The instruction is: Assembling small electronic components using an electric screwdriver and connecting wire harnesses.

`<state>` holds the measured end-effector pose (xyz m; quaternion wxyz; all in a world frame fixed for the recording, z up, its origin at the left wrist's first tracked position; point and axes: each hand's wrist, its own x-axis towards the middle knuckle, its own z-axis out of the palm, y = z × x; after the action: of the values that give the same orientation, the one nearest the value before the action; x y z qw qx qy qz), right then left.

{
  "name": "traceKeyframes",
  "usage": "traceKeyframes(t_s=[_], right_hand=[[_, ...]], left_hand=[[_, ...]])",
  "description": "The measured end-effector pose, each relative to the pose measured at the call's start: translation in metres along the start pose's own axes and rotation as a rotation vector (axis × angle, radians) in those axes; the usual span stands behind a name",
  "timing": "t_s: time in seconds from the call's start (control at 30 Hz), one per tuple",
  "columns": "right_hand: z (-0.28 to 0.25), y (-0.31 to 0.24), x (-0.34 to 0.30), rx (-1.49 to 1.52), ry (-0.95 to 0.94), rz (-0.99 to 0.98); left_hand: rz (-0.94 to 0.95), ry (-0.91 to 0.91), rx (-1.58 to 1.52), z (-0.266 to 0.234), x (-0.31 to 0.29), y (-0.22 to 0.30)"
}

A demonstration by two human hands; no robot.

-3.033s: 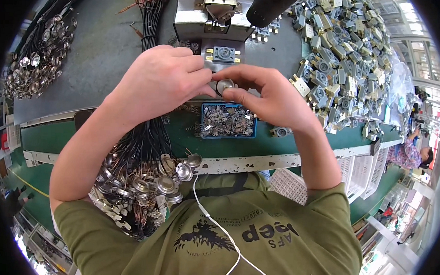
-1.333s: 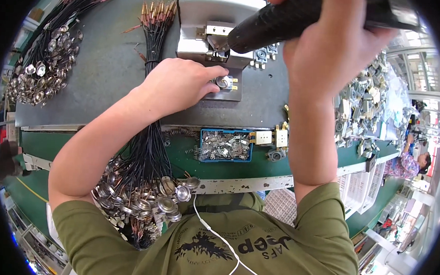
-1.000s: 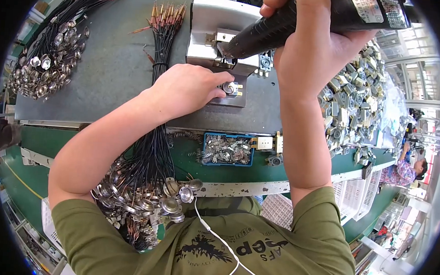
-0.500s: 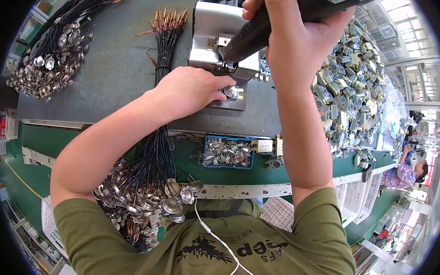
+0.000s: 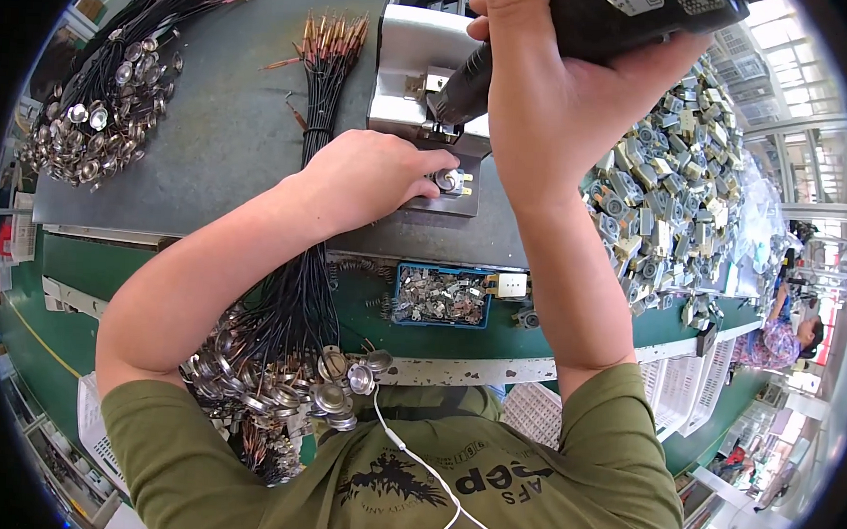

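My right hand (image 5: 562, 115) is wrapped round a black electric screwdriver (image 5: 467, 85), held at a slant. Its tapered nose points down to a small part in the silver metal fixture (image 5: 405, 46); the very tip is hard to make out. Just in front of the fixture, my left hand (image 5: 363, 172) pinches a small thermostat-like part (image 5: 449, 181) between thumb and forefinger. That part has a round metal face and brass-coloured tabs toward the right. It sits on a flat steel block (image 5: 459, 206).
Bundled black leads (image 5: 322, 99) with metal caps run under my left forearm and over the table edge. Another bundle (image 5: 90, 118) lies far left. A blue tray (image 5: 440, 320) holds small metal pieces. Many grey assembled parts (image 5: 672, 190) are heaped right. A person (image 5: 775, 337) sits beyond.
My right hand and forearm have shifted a little left, with the screwdriver's body swinging along. Its nose stays at the fixture. My left hand keeps its pinch on the part.
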<state>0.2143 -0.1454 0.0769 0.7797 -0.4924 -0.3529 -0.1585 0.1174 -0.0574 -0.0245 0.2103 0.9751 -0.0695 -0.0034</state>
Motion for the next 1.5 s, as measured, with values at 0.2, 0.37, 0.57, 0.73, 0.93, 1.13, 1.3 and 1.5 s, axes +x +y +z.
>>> traceKeyframes(t_s=[0.2,0.37,0.57,0.73,0.93,1.13,1.3,1.5], right_hand=[[-0.002,-0.007,-0.002,0.077,-0.089,0.016],[-0.020,-0.014,0.036,0.030,-0.524,0.355],[-0.013,-0.008,0.010,0.107,-0.182,0.179],[-0.049,-0.039,0.011,-0.011,-0.244,0.254],[-0.060,0.016,0.001,0.594,-0.287,-0.016],[-0.056,-0.011,-0.012,0.036,-0.100,0.281],[-0.055,-0.016,-0.024,-0.072,-0.106,0.255],[-0.064,0.018,-0.015,0.437,-0.272,-0.030]], left_hand=[[-0.089,-0.086,0.015,-0.011,0.000,0.009],[-0.040,-0.025,-0.043,-0.007,0.004,0.007],[-0.058,-0.034,0.029,-0.010,-0.002,0.011],[-0.024,0.005,-0.003,0.000,-0.001,0.002],[-0.028,-0.013,-0.004,-0.005,0.000,0.005],[-0.071,-0.059,0.030,-0.007,0.000,0.007],[-0.057,-0.050,0.047,-0.006,-0.001,0.006],[-0.033,-0.043,0.077,-0.008,0.005,0.011]])
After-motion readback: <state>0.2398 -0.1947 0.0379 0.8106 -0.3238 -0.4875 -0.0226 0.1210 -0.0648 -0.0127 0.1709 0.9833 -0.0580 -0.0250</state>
